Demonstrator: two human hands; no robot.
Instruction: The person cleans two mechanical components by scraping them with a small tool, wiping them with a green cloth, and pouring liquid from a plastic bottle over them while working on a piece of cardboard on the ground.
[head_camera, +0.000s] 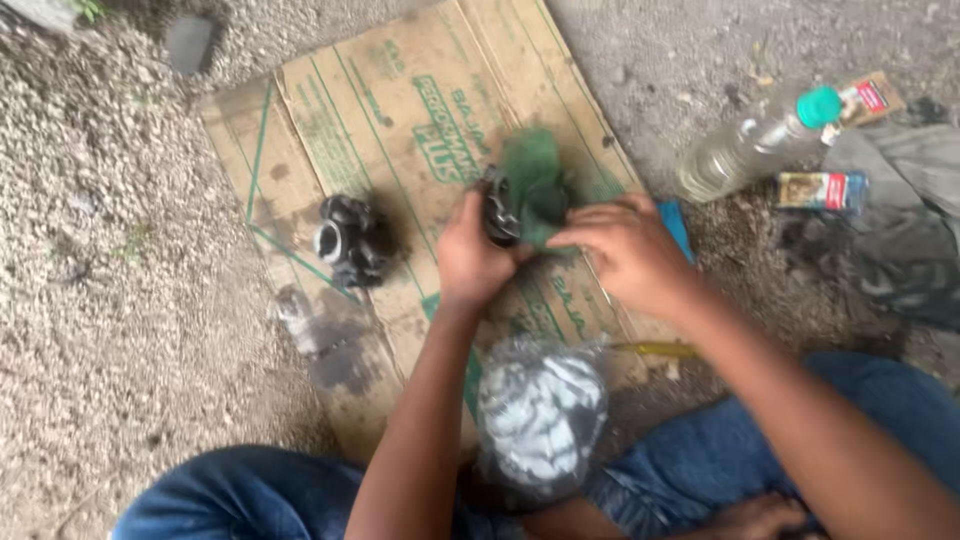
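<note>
Nearest, at 6 o'clock, a clear crinkled plastic bag of pale lumps sits between blue-jeaned knees. Past it, at centre, the left hand grips a dark, grimy metal part, fingers wrapped round it, its long axis running roughly 6 to 12 o'clock. The right hand pinches a soft green rag against the part, fingers closed on the cloth. Both are over flattened, stained cardboard on gravel. A second black part lies at 9 o'clock; a clear bottle with a green cap lies at 2 o'clock.
</note>
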